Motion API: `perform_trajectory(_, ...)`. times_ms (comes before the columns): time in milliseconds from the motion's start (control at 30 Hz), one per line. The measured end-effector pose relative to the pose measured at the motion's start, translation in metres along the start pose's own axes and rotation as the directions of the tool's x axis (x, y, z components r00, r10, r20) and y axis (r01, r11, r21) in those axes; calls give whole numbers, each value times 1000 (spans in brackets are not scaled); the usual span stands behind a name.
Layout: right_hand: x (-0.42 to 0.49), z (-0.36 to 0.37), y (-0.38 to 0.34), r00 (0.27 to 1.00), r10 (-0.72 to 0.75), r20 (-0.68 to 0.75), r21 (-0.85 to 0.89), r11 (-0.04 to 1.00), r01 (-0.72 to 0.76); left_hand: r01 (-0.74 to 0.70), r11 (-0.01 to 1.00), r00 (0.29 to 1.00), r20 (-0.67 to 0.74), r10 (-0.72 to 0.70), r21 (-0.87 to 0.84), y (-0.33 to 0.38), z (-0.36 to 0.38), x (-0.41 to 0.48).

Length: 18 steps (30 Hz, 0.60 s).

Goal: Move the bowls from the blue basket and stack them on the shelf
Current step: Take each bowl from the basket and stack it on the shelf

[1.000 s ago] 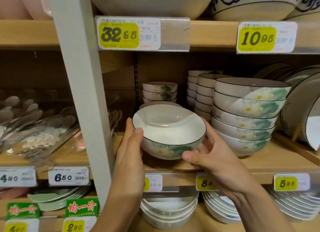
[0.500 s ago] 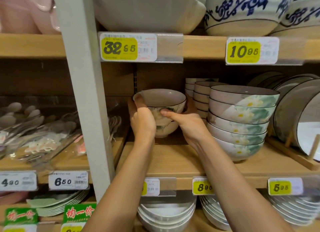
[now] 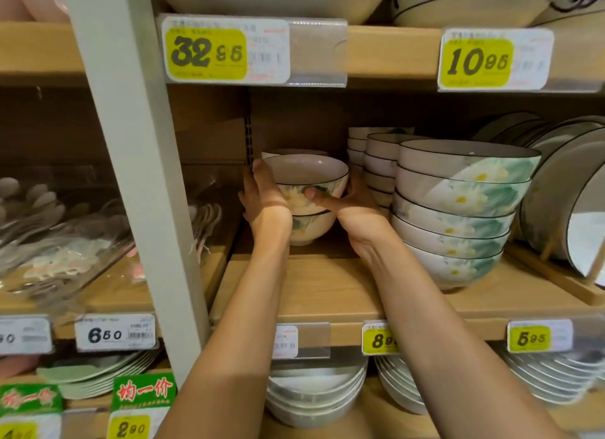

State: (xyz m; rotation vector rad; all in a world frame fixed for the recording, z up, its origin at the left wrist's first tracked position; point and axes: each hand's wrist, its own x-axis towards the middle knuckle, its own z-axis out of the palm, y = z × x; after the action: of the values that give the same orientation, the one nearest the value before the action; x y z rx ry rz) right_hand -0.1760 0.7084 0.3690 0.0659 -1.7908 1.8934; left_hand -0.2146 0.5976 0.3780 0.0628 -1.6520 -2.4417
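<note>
A white bowl [image 3: 307,171] with a dark rim and a green-and-yellow flower print sits on top of a matching bowl [image 3: 307,230] at the back left of the wooden shelf [image 3: 327,291]. My left hand [image 3: 262,196] grips its left side, thumb at the rim. My right hand [image 3: 347,203] holds its right side, thumb pressed across the flower print. More small bowls show just behind the top one. The blue basket is out of view.
A tall stack of larger flowered bowls [image 3: 458,209] stands right of my hands, with smaller bowl stacks [image 3: 376,163] behind it. Plates [image 3: 563,189] lean in a rack at far right. A grey upright post [image 3: 137,176] borders the left. Bagged spoons [image 3: 49,225] lie beyond it.
Both hands have carried the bowl from the shelf's front edge deep into the shelf and lowered it onto the bowl at the back left.
</note>
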Motion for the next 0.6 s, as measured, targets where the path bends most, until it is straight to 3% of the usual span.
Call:
perform_trajectory(333,8,-2,15,995,95,13,22,995,-96,36,998,994,99,-41,45,-16,3,21)
perform_trajectory(600,4,0,24,985,168,28,17,986,-168,54,998,996,65,-55,25,-25,0,28)
